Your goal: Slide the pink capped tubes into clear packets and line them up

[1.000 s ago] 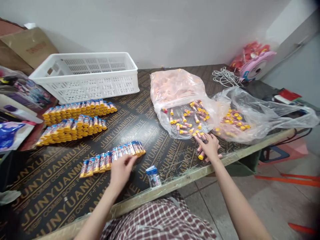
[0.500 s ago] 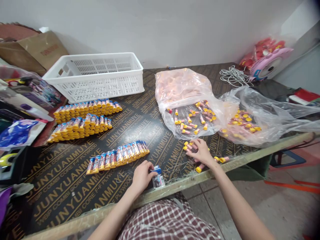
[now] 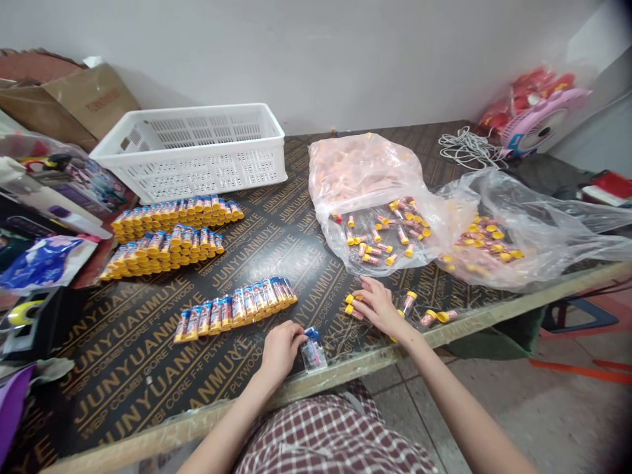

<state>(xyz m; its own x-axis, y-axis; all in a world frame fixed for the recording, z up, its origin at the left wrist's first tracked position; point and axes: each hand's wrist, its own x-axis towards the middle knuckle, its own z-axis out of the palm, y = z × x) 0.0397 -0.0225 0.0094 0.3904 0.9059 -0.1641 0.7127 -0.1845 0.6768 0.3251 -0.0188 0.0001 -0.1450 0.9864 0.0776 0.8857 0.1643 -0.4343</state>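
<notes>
My left hand point(image 3: 282, 347) is closed at the table's front edge, thumb and fingertips pinching the upper corner of a small clear plastic sleeve point(image 3: 315, 354) with a blue top. Curled over several small pink tubes with yellow caps point(image 3: 351, 305), my right hand point(image 3: 379, 305) keeps them against the tabletop; its palm hides part of them. More loose tubes point(image 3: 427, 318) lie just right of that hand. Left of my left hand, a row of finished-looking blue-and-yellow wrapped tubes point(image 3: 237, 306) lies side by side.
Two stacks of wrapped tubes point(image 3: 162, 253) lie farther left, before a white plastic basket point(image 3: 212, 168). Clear bags of tubes point(image 3: 365, 168) spread across the right side. Beyond are a coiled cable point(image 3: 469, 150) and a pink fan point(image 3: 538, 128). Boxes and packets crowd the left edge.
My right hand has slid left and slightly toward me, bringing several tubes along and uncovering others behind it. My left hand stays on the plastic sleeve.
</notes>
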